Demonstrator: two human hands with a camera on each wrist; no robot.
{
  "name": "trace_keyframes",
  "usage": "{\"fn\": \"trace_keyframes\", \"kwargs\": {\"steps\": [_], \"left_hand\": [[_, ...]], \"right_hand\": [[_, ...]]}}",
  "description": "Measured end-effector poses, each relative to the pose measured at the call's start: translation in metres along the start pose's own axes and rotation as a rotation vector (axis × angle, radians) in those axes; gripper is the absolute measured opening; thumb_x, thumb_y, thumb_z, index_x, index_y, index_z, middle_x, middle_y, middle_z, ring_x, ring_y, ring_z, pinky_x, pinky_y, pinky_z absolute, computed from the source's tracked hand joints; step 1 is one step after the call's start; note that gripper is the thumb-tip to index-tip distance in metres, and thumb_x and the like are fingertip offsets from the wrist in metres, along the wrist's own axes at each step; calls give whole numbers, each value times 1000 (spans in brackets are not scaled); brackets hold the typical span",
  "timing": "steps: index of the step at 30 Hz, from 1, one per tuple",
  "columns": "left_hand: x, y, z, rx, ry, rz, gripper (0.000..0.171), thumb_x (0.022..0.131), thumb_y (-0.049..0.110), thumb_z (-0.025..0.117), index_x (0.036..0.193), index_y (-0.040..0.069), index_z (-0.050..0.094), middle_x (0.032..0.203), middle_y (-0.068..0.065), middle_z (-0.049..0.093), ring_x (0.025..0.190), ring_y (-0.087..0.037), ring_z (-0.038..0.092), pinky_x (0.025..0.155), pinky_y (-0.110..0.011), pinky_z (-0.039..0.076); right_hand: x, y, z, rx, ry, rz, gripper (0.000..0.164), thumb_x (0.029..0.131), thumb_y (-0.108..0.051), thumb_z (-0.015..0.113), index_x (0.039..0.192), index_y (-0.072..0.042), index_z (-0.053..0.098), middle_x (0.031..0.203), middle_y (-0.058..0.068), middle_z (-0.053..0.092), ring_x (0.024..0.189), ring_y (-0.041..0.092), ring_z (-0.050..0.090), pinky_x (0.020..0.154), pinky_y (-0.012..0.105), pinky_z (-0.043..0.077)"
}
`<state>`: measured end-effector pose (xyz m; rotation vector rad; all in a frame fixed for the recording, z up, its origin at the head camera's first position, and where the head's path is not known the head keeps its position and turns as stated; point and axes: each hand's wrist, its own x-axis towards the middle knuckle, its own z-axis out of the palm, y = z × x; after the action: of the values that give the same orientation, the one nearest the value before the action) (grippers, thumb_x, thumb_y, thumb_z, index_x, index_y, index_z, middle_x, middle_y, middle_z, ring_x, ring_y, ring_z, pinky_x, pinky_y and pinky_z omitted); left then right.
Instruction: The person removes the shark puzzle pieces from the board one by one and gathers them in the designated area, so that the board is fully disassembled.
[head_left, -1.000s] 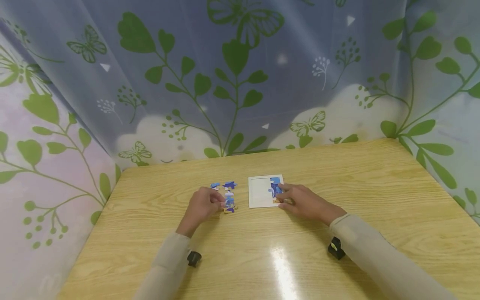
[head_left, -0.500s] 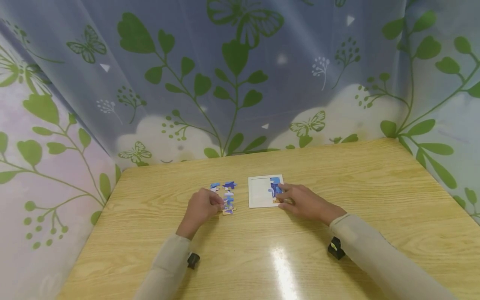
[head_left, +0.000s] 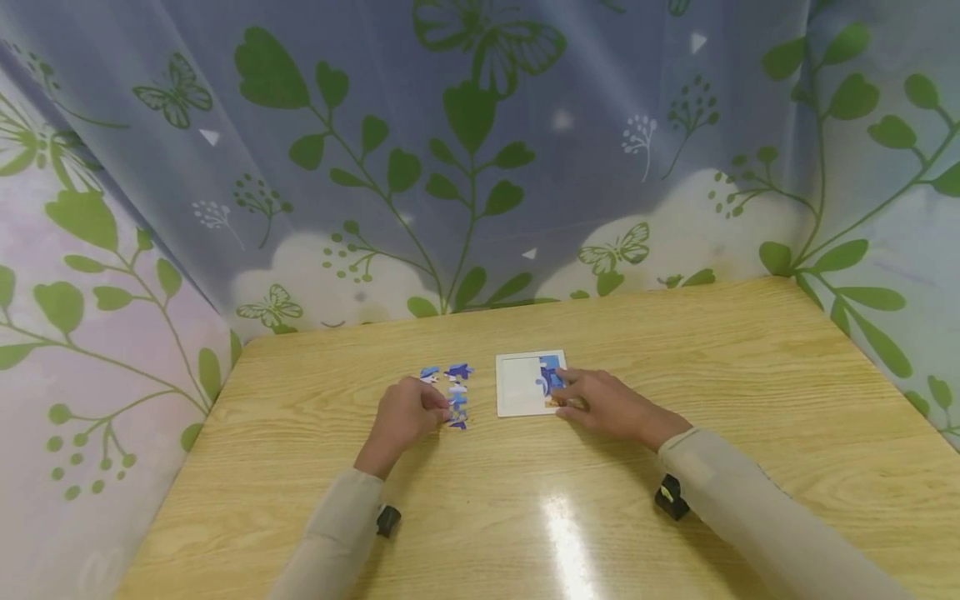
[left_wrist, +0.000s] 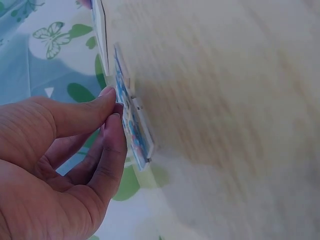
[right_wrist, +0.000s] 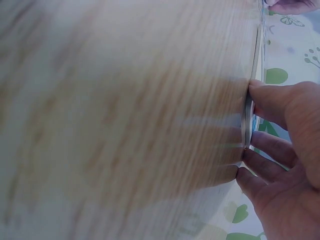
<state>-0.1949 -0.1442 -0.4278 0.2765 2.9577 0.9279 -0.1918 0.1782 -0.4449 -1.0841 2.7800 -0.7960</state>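
Left hand (head_left: 405, 414) pinching flat blue-patterned jigsaw piece (head_left: 457, 417), left of square white puzzle frame (head_left: 519, 387); right hand (head_left: 606, 403) gripping frame's right edge, by fitted blue pieces (head_left: 547, 372).

- My head view is evenly lit and slightly hazy, with white glare (head_left: 567, 542) streaking the near part of the table (head_left: 480, 492).
- I see soft shadows beside both sleeves (head_left: 750, 492).
- The puzzle pieces (head_left: 458, 372) come through soft-edged.
- My wrist views run dimmer and bluish, the table smeared by blur.
- In the right one, dark bands, shadow or reflection, spread across the table from the right hand (right_wrist: 300, 182).
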Motion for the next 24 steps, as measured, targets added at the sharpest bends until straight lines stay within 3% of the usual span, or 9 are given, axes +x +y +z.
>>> {"fn": "trace_keyframes", "kwargs": {"steps": [9,24], "left_hand": [[13,15,3,-38,-6,-9,5,82,8,84,83,8,79,82,-2,75,77,-17,69,75,-37,58],[44,52,36,-130,-32,59,7,85,5,79,92,2,79,91,-10,76,88,-25,72,80,-40,58]], "right_hand": [[-1,-1,0,4,-4,5,25,99,-11,66,121,1,72,142,35,48,131,49,49,105,56,44],[0,2,1,14,-7,15,28,99,-13,66,122,3,70,143,35,48,131,49,49,104,55,44]]}}
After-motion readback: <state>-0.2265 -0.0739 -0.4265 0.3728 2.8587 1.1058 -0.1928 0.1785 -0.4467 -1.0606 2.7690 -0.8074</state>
